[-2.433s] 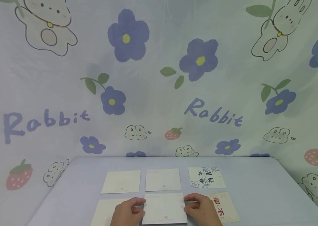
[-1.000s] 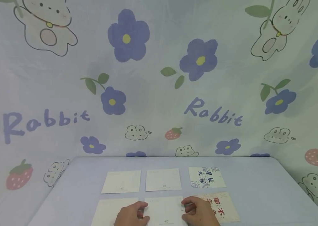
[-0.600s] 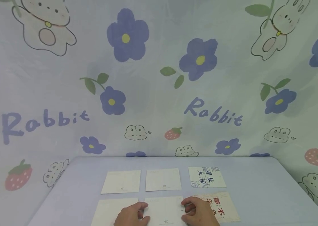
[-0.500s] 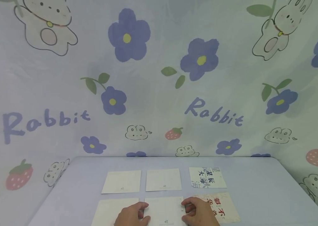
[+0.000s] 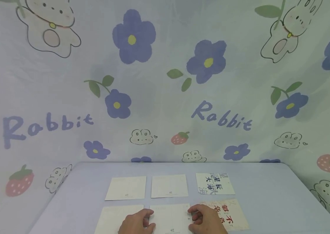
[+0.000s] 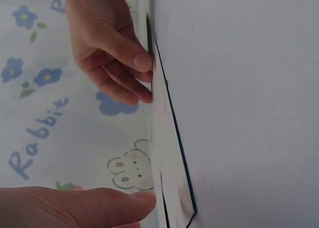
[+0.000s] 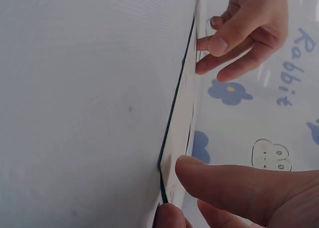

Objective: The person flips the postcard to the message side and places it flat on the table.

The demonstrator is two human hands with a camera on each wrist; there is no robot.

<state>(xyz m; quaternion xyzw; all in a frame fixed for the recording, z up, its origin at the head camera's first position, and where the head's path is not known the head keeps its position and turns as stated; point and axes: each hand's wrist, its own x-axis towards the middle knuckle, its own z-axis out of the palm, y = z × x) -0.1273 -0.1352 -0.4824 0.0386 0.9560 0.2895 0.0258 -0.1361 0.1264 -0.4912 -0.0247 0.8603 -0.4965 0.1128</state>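
Centre card [image 5: 169,218]: is lying between the desk's [image 5: 276,201] side edges, well apart from its far edge
Left hand [image 5: 135,223]: is resting spread fingers [image 5: 146,212] against the card's left edge
Right hand [image 5: 207,220]: is doing likewise opposite, apparently keeping the card square
Other cards [image 5: 126,188]: are lying around, seemingly spaced for separate access

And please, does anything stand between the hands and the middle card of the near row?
Nothing visible does. The left hand and right hand are at opposite side edges of the middle card; the red-lettered card, partly hidden by the right hand, is not in between.
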